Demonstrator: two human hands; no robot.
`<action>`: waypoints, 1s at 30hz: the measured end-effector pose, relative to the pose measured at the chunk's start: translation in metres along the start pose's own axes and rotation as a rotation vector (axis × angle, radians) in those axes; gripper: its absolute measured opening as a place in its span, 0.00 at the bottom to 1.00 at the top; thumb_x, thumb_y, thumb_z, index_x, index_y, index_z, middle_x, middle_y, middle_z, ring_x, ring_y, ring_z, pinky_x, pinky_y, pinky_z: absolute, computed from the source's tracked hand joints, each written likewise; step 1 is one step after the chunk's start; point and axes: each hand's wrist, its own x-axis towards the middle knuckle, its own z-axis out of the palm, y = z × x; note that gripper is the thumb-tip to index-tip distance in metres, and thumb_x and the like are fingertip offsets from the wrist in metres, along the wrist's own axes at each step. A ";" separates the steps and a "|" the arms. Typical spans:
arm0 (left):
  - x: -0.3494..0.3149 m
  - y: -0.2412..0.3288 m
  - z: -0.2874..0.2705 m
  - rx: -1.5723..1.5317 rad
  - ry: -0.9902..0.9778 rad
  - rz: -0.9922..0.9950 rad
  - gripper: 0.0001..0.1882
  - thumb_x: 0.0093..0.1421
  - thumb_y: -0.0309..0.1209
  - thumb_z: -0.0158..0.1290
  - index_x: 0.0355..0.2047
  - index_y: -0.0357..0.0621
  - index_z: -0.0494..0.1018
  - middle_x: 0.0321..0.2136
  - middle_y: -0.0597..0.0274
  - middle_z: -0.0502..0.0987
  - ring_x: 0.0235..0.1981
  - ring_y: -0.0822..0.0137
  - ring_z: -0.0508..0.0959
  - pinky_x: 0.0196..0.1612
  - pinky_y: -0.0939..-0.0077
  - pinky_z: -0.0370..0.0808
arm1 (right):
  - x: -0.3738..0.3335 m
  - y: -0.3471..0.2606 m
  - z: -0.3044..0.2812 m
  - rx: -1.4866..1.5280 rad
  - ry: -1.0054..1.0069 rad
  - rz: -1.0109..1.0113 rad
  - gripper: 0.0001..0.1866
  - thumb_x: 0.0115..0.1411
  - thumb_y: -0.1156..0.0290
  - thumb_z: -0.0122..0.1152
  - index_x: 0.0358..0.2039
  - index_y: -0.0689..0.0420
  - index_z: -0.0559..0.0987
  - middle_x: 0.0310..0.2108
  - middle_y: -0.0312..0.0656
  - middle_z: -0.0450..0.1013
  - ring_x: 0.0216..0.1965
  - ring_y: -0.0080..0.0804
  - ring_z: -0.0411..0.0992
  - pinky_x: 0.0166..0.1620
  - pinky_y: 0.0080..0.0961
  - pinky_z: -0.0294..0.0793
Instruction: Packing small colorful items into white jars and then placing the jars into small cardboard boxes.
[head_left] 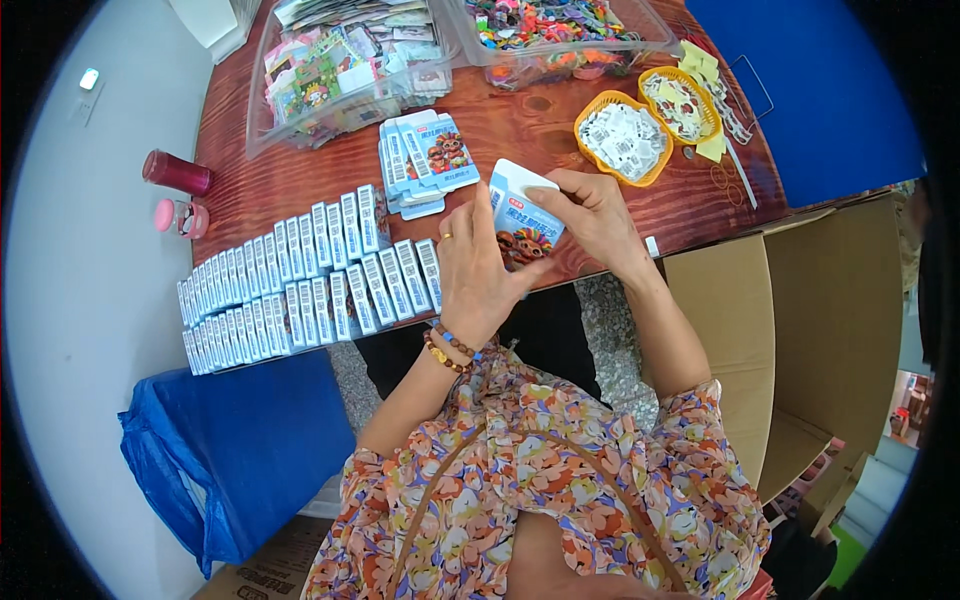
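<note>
Between my two hands is a small light-blue cardboard box (528, 213) with cartoon figures on its front, held just over the table's near edge. My left hand (472, 268) grips its left side and bottom, thumb along the lower edge. The fingers of my right hand (603, 222) close on its upper right corner, by a white end flap. Just beyond lies a pile of flat, unfolded boxes (424, 158) in the same print. To the left of my left hand, two long rows of upright boxes (312, 240) stand side by side along the table edge.
At the back, clear plastic bins hold flat packets (345, 75) and many colourful small pieces (545, 25). Orange baskets carry white slips (625, 140) and white bands (680, 105). A red cup (180, 173) and pink-lidded jar (183, 217) stand left. An open carton (720, 340) sits at right.
</note>
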 end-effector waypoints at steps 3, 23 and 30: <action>0.000 0.000 0.000 -0.056 -0.001 -0.127 0.58 0.42 0.40 0.73 0.68 0.33 0.53 0.52 0.41 0.67 0.51 0.45 0.73 0.52 0.58 0.73 | 0.003 0.003 0.005 -0.020 0.033 -0.033 0.10 0.65 0.70 0.62 0.37 0.67 0.83 0.28 0.33 0.77 0.31 0.12 0.70 0.33 0.17 0.71; 0.000 -0.023 -0.008 -0.939 -0.063 -0.175 0.36 0.57 0.26 0.64 0.64 0.38 0.62 0.44 0.49 0.81 0.40 0.63 0.83 0.43 0.71 0.80 | -0.023 0.034 0.009 0.284 0.075 -0.141 0.22 0.63 0.82 0.60 0.58 0.65 0.71 0.49 0.46 0.76 0.50 0.28 0.76 0.51 0.24 0.78; -0.006 -0.018 -0.015 -0.959 -0.092 -0.116 0.37 0.60 0.22 0.60 0.65 0.42 0.54 0.40 0.51 0.80 0.41 0.66 0.82 0.42 0.73 0.80 | -0.018 0.033 -0.017 0.343 -0.123 -0.217 0.17 0.62 0.83 0.61 0.52 0.65 0.76 0.46 0.40 0.73 0.48 0.26 0.75 0.51 0.24 0.77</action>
